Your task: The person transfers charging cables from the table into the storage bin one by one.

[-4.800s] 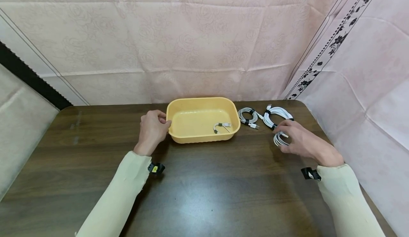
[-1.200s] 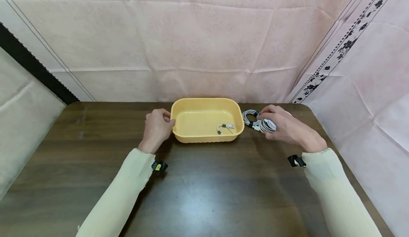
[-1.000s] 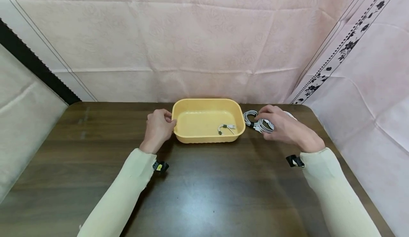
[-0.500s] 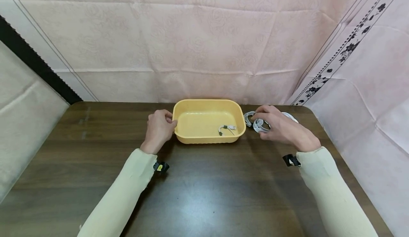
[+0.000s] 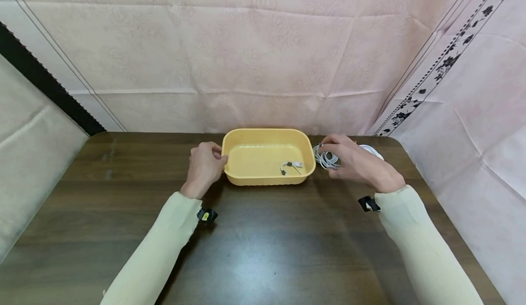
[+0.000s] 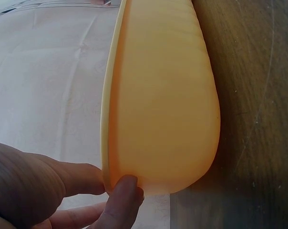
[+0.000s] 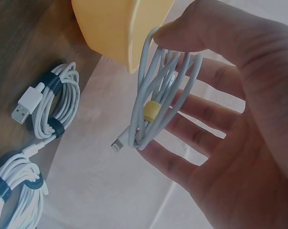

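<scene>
A yellow plastic tub [image 5: 259, 152] stands against the back edge of the table. My left hand [image 5: 204, 165] pinches its left rim; the left wrist view shows the thumb and a finger on the tub's corner [image 6: 158, 95]. Off the tub's right side, my right hand [image 5: 356, 163] holds a coiled white charging cable [image 7: 152, 110], bound with a yellow tie, between thumb and spread fingers. A small metal plug [image 7: 117, 145] sticks out of this coil. Inside the tub lies a short white cable [image 5: 291, 164] with a USB plug.
Two coiled white cables with black ties lie on the table: one with a USB plug [image 7: 70, 95] and a thicker one [image 7: 25, 183], partly seen behind my right hand. Pale patterned cloth [image 5: 255, 67] hangs behind the brown table [image 5: 255, 241].
From the right part of the table, my right hand has lifted the yellow-tied cable coil and carried it left toward the tub. My left hand stays on the rim.
</scene>
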Action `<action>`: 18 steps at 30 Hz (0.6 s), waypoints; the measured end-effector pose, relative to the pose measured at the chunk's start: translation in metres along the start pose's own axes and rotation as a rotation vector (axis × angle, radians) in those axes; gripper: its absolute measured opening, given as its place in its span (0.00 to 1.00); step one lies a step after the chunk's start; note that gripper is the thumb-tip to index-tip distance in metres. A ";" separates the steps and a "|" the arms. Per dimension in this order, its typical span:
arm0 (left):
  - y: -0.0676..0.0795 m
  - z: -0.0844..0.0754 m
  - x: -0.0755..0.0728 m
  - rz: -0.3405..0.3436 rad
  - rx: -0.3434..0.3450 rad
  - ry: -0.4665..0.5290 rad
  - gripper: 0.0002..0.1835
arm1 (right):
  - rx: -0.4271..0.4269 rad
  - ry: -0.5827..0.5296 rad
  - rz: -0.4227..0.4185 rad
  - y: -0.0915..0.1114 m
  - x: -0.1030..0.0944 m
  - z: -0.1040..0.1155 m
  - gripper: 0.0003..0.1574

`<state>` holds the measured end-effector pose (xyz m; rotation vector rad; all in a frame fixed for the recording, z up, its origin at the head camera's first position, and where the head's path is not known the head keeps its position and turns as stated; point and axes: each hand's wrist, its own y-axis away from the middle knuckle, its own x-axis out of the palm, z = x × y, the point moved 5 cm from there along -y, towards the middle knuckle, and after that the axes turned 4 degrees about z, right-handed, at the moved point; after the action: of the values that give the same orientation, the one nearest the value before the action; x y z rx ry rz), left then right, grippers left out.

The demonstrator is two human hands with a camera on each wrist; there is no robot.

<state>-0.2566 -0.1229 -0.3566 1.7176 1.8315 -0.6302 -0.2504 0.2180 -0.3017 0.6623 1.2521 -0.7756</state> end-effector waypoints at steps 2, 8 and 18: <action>0.000 0.000 0.000 0.001 -0.001 0.000 0.15 | -0.002 0.003 -0.001 -0.001 0.000 0.000 0.31; 0.000 -0.001 0.000 0.004 -0.009 -0.007 0.15 | -0.010 0.015 0.001 -0.004 0.000 0.002 0.30; -0.001 0.000 0.001 0.008 -0.022 -0.009 0.15 | 0.013 0.001 0.033 -0.010 0.000 0.005 0.28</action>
<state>-0.2572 -0.1226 -0.3574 1.7045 1.8179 -0.6111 -0.2555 0.2085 -0.3008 0.6919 1.2347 -0.7567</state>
